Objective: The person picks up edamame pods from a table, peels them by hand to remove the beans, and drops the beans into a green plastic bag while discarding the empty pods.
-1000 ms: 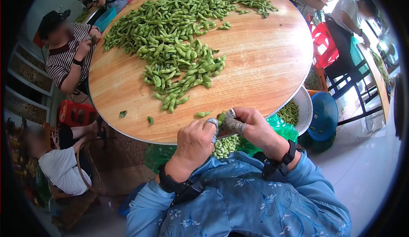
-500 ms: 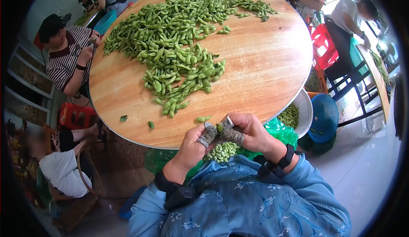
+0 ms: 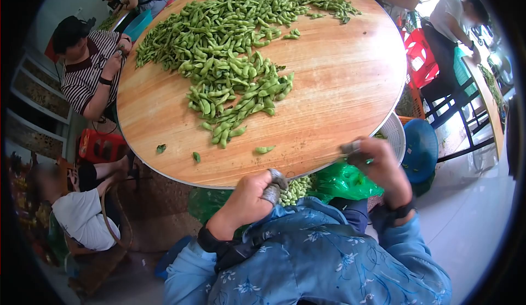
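Observation:
My left hand point(image 3: 249, 198) is closed just off the near edge of the round wooden table point(image 3: 334, 86); grey wraps cover its thumb and finger. Whatever is pinched there is hidden. Below it lie shelled green beans point(image 3: 296, 190) beside a green plastic bag point(image 3: 350, 180). My right hand point(image 3: 381, 165), also with grey finger wraps, is blurred by motion over the table's right near edge, close to a white basket point(image 3: 395, 135). A large heap of edamame pods point(image 3: 224, 42) covers the far left of the table. One loose pod point(image 3: 264, 149) lies near my left hand.
Two leaf scraps lie near the table's left edge. A blue basket point(image 3: 419, 146) stands right of the white one. A person in a striped shirt point(image 3: 90, 69) sits at the left, by a red stool point(image 3: 98, 145). Other people work at tables behind; a red chair point(image 3: 421, 58) stands right.
My hands were together around a small green pod. Now they are apart: the right has swung out to the right toward the white basket, while the left stays near the table edge.

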Demonstrator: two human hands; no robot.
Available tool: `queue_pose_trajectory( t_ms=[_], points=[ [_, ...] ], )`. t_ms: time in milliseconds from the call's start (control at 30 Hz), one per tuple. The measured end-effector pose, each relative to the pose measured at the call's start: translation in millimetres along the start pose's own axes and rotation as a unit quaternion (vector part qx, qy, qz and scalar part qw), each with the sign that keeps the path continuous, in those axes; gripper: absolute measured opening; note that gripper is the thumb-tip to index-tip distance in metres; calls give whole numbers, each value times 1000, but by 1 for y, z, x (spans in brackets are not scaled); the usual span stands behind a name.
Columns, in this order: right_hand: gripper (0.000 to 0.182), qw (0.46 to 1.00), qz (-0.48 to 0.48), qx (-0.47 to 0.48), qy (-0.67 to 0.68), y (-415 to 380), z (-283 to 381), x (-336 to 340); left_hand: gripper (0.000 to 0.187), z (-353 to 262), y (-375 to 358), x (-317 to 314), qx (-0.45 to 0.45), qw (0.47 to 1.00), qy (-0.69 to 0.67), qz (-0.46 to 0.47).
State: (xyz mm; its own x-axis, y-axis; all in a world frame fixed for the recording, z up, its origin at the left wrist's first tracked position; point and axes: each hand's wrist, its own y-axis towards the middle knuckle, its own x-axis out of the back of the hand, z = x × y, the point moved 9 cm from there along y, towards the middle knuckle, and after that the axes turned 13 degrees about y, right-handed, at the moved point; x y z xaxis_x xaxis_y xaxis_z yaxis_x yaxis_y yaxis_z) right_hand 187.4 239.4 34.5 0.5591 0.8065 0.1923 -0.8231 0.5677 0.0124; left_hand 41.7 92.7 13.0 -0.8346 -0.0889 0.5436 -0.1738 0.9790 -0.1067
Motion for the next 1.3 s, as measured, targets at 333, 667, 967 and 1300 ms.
queue_pose_trajectory(
  t_ms=[333, 667, 967, 1300],
  points=[
    [14, 988, -116, 9, 102, -15, -8, 32, 19, 8, 29, 44, -31, 896, 414, -159],
    [21, 911, 127, -114, 376, 33, -10, -112, 18, -36, 4, 31, -92, 892, 375, -234],
    [25, 917, 94, -136, 363, 28, -15, -103, 21, -50, 0, 24, -147, 873, 400, -236],
    [22, 914, 75, -130, 377, 29, -9, -104, 24, -53, -2, 19, -154, 861, 426, -230]
  ],
)
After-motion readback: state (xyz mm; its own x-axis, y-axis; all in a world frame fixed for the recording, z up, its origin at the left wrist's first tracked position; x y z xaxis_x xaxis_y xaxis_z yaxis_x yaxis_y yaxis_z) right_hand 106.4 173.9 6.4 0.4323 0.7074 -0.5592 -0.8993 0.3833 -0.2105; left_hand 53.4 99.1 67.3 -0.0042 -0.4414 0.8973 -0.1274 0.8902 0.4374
